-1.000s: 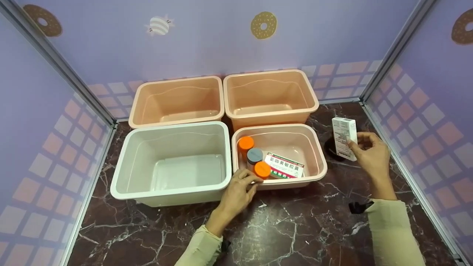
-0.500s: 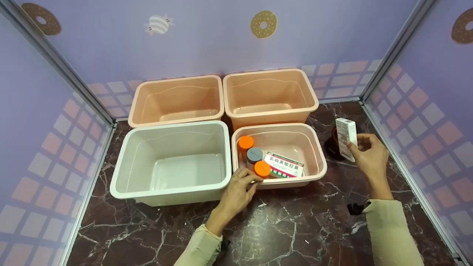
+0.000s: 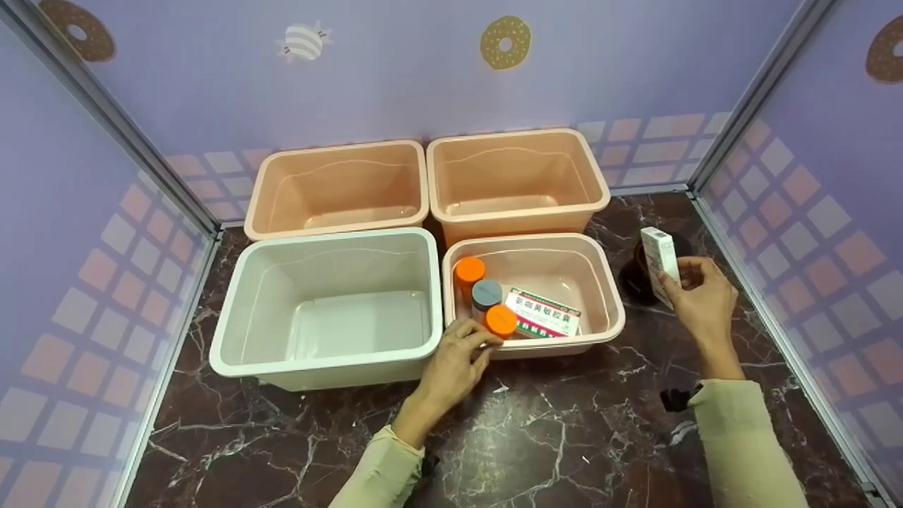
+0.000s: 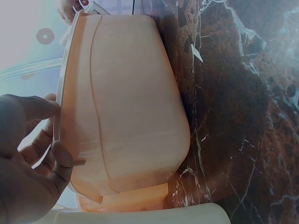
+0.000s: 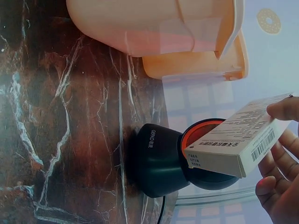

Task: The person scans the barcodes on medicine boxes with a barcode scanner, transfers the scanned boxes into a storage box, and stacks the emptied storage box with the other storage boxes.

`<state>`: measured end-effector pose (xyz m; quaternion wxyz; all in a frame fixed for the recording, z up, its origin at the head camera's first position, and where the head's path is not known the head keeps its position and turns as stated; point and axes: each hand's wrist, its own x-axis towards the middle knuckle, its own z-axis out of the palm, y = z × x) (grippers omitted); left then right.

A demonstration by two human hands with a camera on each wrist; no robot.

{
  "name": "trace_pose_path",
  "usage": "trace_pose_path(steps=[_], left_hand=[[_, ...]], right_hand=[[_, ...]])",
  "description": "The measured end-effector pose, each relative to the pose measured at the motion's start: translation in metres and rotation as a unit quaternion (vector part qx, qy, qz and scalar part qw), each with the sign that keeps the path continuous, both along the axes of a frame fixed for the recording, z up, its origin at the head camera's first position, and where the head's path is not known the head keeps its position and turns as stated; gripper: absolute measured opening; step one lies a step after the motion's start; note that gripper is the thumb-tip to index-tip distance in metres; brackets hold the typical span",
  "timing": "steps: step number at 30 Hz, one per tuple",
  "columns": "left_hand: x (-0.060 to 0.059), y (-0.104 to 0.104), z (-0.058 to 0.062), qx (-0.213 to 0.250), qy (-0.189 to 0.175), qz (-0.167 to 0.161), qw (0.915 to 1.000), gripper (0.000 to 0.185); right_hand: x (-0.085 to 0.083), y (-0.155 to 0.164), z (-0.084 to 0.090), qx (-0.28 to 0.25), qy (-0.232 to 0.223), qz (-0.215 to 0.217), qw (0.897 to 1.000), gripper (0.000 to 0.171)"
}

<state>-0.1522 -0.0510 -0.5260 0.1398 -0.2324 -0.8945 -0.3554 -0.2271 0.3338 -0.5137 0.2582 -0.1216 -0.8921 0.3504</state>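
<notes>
Four bins [image 3: 331, 310] together, scanner [image 3: 638, 275] rightward.

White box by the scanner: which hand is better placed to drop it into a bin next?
Right. The right hand already pinches the white box upright beside the black scanner. The left hand rests on the rim of the near pink bin, so it probably serves best to steady that.

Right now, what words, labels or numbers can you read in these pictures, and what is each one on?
"GFPAD", roughly, in small white letters on the black scanner; uncertain.
Chinese print and a barcode on the white box pinched by the right hand: too small to read.
Large Chinese characters on the red and green medicine box in the pink bin: too blurred.
</notes>
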Motion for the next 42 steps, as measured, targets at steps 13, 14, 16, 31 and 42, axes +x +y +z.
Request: trace_pose_path(steps=[13, 14, 16, 31, 42], left_hand=[[-0.002, 0.000, -0.002, -0.001, 0.015, -0.001, 0.9999, 0.016], [-0.002, 0.000, -0.002, 0.000, 0.016, -0.001, 0.9999, 0.016], [-0.002, 0.000, -0.002, 0.001, 0.015, -0.001, 0.9999, 0.016], [-0.002, -0.001, -0.002, 0.006, 0.009, -0.006, 0.9999, 0.017], [-0.002, 0.000, -0.002, 0.005, 0.016, -0.003, 0.9999, 0.018]], right_hand=[[-0.003, -0.002, -0.006, 0.007, 0.017, 0.009, 1.000, 0.033], [-0.003, -0.002, -0.007, 0.009, 0.018, 0.008, 1.000, 0.032], [-0.004, -0.003, -0.007, 0.012, 0.020, 0.006, 1.000, 0.032], [0.001, -0.004, -0.011, 0.009, 0.035, 0.010, 0.999, 0.030], [0.008, -0.005, -0.016, -0.012, 0.008, 0.006, 1.000, 0.031]])
